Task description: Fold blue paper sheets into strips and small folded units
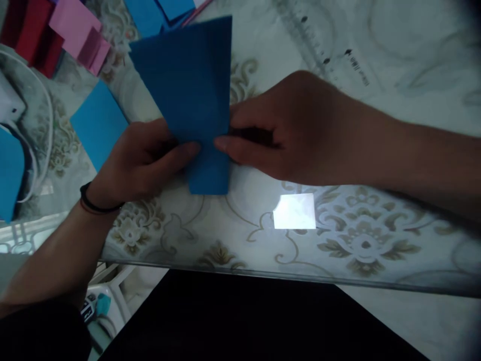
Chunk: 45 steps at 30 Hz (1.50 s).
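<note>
Left hand point(139, 163) from nine o'clock, right hand point(300, 130) from three, both pinch the folded blue paper point(184, 85); uneven pulling may wrinkle it.

I hold a piece of blue folding paper point(184, 90) over the flower-patterned table point(244, 220), pinched at its lower part. It is wide at the end away from the table's front edge and tapers to a short, straight end nearer that edge. A darker, creased-looking strip runs down its right side.
</note>
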{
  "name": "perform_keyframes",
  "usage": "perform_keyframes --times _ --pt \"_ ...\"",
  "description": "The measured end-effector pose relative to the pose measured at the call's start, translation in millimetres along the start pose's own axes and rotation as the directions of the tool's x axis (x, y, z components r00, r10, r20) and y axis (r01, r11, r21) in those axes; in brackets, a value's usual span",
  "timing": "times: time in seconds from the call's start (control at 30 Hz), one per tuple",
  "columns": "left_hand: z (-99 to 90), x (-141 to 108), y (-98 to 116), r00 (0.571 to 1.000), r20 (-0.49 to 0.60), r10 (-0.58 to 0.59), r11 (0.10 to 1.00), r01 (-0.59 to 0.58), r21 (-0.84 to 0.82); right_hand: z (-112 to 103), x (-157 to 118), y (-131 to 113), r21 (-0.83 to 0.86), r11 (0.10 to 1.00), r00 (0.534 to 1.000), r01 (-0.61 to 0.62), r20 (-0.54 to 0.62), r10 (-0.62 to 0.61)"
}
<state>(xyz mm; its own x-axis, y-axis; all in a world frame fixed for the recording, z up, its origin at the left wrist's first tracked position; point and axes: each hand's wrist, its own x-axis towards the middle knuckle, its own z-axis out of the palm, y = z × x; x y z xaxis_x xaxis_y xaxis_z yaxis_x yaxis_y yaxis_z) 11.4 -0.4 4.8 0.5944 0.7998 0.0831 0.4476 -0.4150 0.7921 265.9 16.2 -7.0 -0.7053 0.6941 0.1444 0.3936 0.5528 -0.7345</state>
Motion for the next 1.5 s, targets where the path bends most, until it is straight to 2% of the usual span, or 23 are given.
perform_keyframes --times 0.2,0.3,0.57,0.63,0.77,0.87,0.97,1.23,1.5 --pt "-1.9 -2.6 7.2 0.992 -0.008 -0.125 0.977 0.125 0.172 -3.2 2.4 -4.4 -0.069 0.997 1.000 -0.017 0.006 0.017" --pt "-2.8 -3.0 10.7 0.987 0.014 -0.160 0.969 0.155 0.194 -2.7 2.6 -3.6 -0.056 0.998 1.000 -0.013 0.007 0.014" --pt "-2.2 -3.2 6.3 0.988 0.005 -0.152 0.981 0.150 0.123 0.9 0.4 0.9 0.042 0.998 0.999 0.039 -0.020 -0.038" --pt "-2.6 -2.3 4.3 0.994 0.014 -0.109 0.991 0.108 0.082 2.0 1.1 2.0 0.060 0.998 0.999 0.033 -0.024 -0.032" --pt "-4.9 -0.7 3.5 0.994 0.068 -0.081 0.994 0.076 0.075 2.7 3.6 2.6 0.093 0.995 0.999 0.047 -0.020 -0.046" --pt "-6.4 0.1 4.9 0.986 0.128 -0.110 0.994 0.112 -0.005 2.1 5.8 1.9 0.101 0.994 1.000 0.030 0.007 -0.031" --pt "-7.1 0.8 6.2 0.990 0.119 -0.082 0.996 0.085 -0.024 1.6 7.5 1.2 0.118 0.993 0.998 0.029 0.049 -0.035" --pt "-7.2 -1.1 5.2 0.993 0.099 -0.067 0.998 0.066 0.013 0.9 8.7 -0.7 0.149 0.988 0.997 0.031 0.067 -0.041" --pt "-7.6 0.3 9.6 0.992 0.100 -0.072 0.997 0.075 -0.026 0.6 8.8 -0.9 0.153 0.988 0.997 0.015 0.074 -0.027"
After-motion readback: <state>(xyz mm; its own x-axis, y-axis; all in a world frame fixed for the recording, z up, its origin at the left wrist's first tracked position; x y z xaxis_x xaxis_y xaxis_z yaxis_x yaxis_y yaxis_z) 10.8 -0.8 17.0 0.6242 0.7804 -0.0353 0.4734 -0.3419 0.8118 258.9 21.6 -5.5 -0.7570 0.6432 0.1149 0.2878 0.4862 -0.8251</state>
